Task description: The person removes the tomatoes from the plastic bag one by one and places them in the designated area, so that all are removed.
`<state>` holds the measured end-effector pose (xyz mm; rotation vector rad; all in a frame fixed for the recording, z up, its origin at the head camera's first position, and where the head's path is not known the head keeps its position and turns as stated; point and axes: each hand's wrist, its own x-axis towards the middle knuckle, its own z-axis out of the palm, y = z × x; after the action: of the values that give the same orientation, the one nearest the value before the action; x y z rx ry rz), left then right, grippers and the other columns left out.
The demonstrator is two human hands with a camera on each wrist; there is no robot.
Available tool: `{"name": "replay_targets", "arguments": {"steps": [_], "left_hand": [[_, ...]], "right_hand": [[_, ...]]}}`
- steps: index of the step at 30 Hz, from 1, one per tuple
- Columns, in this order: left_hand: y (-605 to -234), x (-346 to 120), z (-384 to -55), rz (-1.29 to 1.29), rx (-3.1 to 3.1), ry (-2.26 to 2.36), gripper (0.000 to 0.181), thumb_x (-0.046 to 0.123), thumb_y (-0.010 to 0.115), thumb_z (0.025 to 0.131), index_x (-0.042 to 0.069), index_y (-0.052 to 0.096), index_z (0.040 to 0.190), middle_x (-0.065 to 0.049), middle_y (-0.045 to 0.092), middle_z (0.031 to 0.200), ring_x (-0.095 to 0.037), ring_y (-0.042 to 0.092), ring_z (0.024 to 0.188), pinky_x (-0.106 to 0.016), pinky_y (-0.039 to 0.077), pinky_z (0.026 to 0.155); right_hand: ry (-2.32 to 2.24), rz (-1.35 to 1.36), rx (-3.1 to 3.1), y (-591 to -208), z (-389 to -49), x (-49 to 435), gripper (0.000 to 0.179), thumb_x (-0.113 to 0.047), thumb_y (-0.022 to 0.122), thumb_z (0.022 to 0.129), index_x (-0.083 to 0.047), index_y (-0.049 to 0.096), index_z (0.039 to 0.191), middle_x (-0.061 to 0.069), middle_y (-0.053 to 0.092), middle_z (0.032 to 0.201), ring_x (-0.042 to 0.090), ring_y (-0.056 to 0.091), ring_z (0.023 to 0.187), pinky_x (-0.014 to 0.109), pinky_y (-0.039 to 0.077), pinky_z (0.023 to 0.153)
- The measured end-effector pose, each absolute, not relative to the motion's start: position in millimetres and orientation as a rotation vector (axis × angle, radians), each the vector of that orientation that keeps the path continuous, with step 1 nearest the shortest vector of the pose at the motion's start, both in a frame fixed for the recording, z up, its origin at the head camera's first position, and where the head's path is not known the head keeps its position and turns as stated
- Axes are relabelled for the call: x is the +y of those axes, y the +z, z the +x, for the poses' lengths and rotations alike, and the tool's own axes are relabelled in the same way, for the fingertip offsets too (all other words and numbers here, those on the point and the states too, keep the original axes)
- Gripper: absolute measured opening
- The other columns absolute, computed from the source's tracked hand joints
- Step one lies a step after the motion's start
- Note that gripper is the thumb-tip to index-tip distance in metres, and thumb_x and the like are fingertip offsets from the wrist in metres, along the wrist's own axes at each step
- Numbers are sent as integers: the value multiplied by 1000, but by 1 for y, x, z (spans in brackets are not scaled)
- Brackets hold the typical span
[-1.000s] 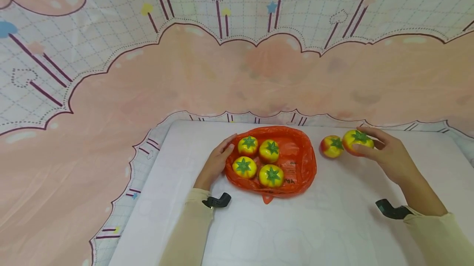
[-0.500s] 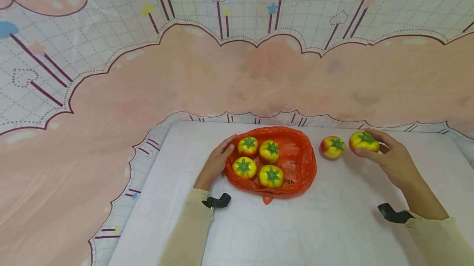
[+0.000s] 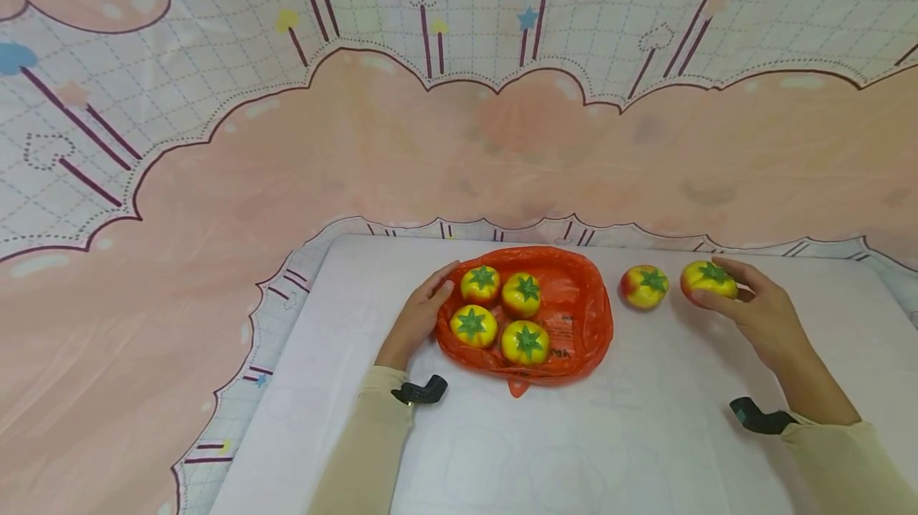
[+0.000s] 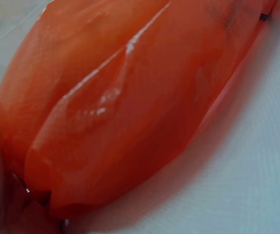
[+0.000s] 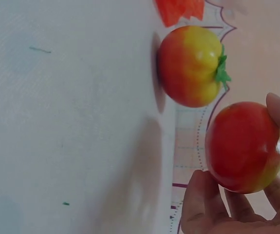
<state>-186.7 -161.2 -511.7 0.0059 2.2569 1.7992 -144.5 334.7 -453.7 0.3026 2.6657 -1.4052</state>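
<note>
In the head view, a red plastic bag (image 3: 566,304) lies spread wide on the white table, with several yellow-and-red tomatoes (image 3: 526,342) gathered in its left half. Each has a green star-shaped leaf on top. My left hand (image 3: 412,320) holds the bag's left side; the left wrist view shows its plastic (image 4: 125,117) bulging out, fingers at the lower left. On the right, my right hand (image 3: 763,304) grips another tomato (image 3: 706,280) between thumb and fingers. In the right wrist view this tomato (image 5: 244,146) is raised off the table. A loose tomato (image 3: 644,287) sits between it and the bag.
A white sheet covers the table (image 3: 610,451). Behind it hangs a peach-and-white patterned cloth (image 3: 459,148), close past the far edge. Black cameras (image 3: 760,417) are strapped at both wrists.
My right hand has drawn its tomato slightly to the right and toward me, opening a gap from the loose tomato. The left hand and the bag have stayed in place.
</note>
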Motion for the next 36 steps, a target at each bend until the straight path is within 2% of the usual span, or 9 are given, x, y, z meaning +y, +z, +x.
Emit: {"name": "replay_targets", "arguments": {"steps": [2, 4, 6, 8, 20, 29, 31, 33, 36], "left_hand": [[-512, -161, -186, 7, 2254, 1802, 38, 46, 50, 106, 52, 50, 143, 16, 41, 159, -20, 28, 156, -55, 23, 127], [-512, -162, -186, 10, 2249, 1807, 39, 46, 50, 106, 52, 50, 144, 16, 41, 159, -20, 28, 156, -55, 23, 127], [-512, -162, -186, 11, 2245, 1812, 39, 46, 50, 106, 52, 50, 144, 16, 41, 160, -20, 28, 156, -55, 23, 127], [-513, -162, -187, 11, 2241, 1815, 39, 46, 50, 105, 52, 50, 144, 16, 41, 159, -20, 28, 156, -54, 23, 127], [-514, -163, -188, 15, 2228, 1824, 38, 46, 51, 105, 52, 51, 143, 16, 41, 159, -20, 28, 156, -54, 22, 127], [-512, -162, -187, 7, 2249, 1805, 38, 46, 50, 106, 52, 51, 143, 17, 42, 159, -18, 27, 156, -53, 22, 127], [-512, -162, -187, 3, 2247, 1804, 37, 46, 50, 106, 52, 51, 143, 17, 41, 159, -19, 27, 156, -54, 22, 127], [-512, -162, -187, 5, 2250, 1801, 38, 45, 50, 106, 52, 51, 143, 16, 41, 159, -19, 27, 156, -54, 22, 127], [-512, -161, -187, 4, 2257, 1800, 38, 44, 50, 106, 50, 51, 144, 15, 42, 160, -19, 28, 156, -53, 22, 127]], "right_hand": [[-1403, 299, 2672, -456, -145, 337, 85, -54, 67, 94, -27, 27, 163, 23, 20, 167, 49, 32, 140, 64, 45, 109], [-1405, 295, 2675, -459, -146, 338, 84, -53, 67, 95, -24, 28, 163, 24, 21, 166, 47, 33, 139, 46, 55, 104], [-1408, 293, 2675, -461, -147, 339, 84, -52, 68, 94, -22, 28, 163, 25, 22, 166, 47, 34, 137, 25, 58, 92], [-1400, 298, 2680, -463, -148, 339, 85, -53, 68, 94, -20, 29, 162, 25, 24, 165, 46, 35, 136, 10, 53, 76], [-1467, 295, 2641, -473, -150, 338, 86, -51, 70, 93, -17, 30, 162, 27, 21, 165, 48, 35, 134, 2, 47, 71], [-1422, 293, 2650, -473, -151, 337, 87, -53, 70, 93, -18, 30, 161, 26, 22, 166, 49, 35, 136, 13, 46, 75], [-1412, 296, 2649, -473, -151, 337, 87, -53, 70, 93, -18, 29, 162, 26, 22, 166, 50, 35, 138, 25, 54, 82], [-1411, 302, 2639, -473, -151, 337, 88, -53, 70, 93, -17, 28, 162, 27, 20, 166, 52, 33, 140, 44, 58, 93], [-1423, 316, 2615, -474, -152, 338, 91, -53, 69, 93, -16, 25, 163, 27, 17, 167, 55, 29, 142, 68, 43, 107]]}}
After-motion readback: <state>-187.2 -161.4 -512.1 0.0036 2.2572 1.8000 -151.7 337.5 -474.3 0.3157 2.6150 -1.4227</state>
